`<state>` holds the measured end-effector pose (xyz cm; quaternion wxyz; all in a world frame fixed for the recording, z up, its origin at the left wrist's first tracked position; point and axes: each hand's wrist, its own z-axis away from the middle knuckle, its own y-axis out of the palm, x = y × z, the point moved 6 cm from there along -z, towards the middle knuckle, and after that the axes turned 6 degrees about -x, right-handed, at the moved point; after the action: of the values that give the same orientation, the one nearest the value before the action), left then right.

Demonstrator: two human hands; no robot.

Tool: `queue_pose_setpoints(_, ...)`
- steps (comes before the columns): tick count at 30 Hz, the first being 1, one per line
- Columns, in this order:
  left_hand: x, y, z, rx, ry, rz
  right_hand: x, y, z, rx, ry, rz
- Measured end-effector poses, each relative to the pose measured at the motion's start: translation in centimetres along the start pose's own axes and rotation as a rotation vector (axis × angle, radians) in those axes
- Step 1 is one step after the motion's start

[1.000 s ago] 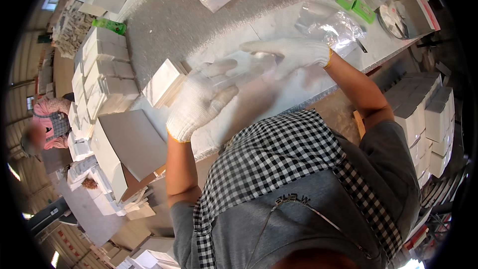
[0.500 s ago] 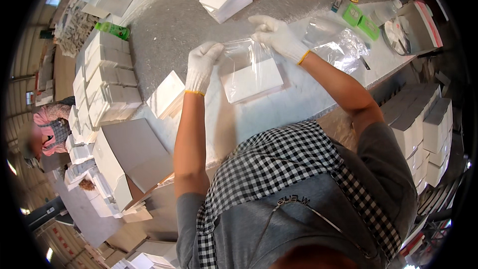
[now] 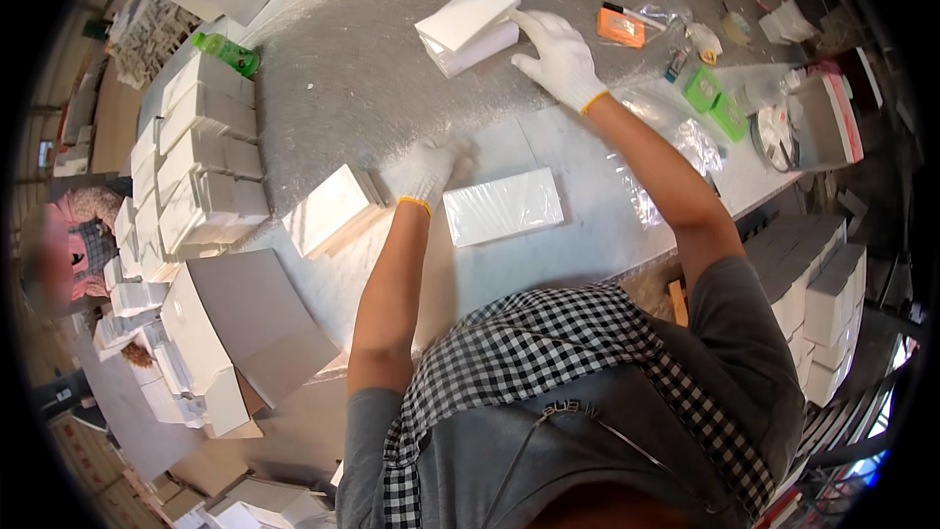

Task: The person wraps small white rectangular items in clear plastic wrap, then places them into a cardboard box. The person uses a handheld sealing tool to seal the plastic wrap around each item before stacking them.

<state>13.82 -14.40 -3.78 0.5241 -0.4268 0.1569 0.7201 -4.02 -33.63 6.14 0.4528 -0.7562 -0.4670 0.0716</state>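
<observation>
My right hand (image 3: 560, 61), in a white knit glove, reaches to the far stack of white tiles (image 3: 468, 18). Its fingertips are at the stack's right edge, and thumb and fingers are apart. The top tile lies askew on the ones below. My gloved left hand (image 3: 421, 172) is blurred, between a small stack of tiles (image 3: 333, 211) and a white tile block (image 3: 503, 207). Clear, wrinkled film lies over that block on the pale table surface (image 3: 411, 264) in front of me. What the left fingers do is smeared by motion.
Tall rows of stacked tiles (image 3: 211, 152) and a green bottle (image 3: 227, 53) stand left, near an open cardboard box (image 3: 259, 323). To the right lie clear plastic bags (image 3: 676, 142), green boxes (image 3: 715, 103), an orange box (image 3: 621, 27) and a tape roll (image 3: 774, 140). A person (image 3: 83, 235) is at far left.
Both hands have let go of the clear film, which now lies flat over the tile block. My right hand has moved to the far stack; the left has come down and rightward.
</observation>
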Motion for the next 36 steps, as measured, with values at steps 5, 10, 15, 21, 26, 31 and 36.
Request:
queue_pose_setpoints(5,-0.5,0.3,0.9,-0.001,-0.014,0.070,1.2,3.2,-8.5,0.177,-0.432,0.203)
queue_pose_setpoints(10,-1.0,-0.2,1.9,0.024,0.054,0.096,3.3,6.3,-12.3,0.650,-0.460,0.325)
queue_pose_setpoints(15,-2.7,-0.3,3.0,-0.045,0.074,-0.035,1.6,7.6,-13.3,0.764,-0.479,0.252)
queue_pose_setpoints(21,-0.5,-0.1,1.3,0.022,0.054,0.146,4.0,1.8,-9.6,0.584,-0.232,0.102)
queue_pose_setpoints(26,0.2,-0.2,0.3,0.106,0.030,0.163,6.3,-3.0,-1.2,0.399,-0.135,-0.143)
queue_pose_setpoints(31,-0.8,-0.4,1.0,-0.006,0.007,0.090,11.7,-6.9,7.6,0.592,-0.036,-0.245)
queue_pose_setpoints(36,0.1,-0.2,-0.1,0.060,0.048,0.183,14.4,-6.5,10.9,0.589,-0.137,-0.261)
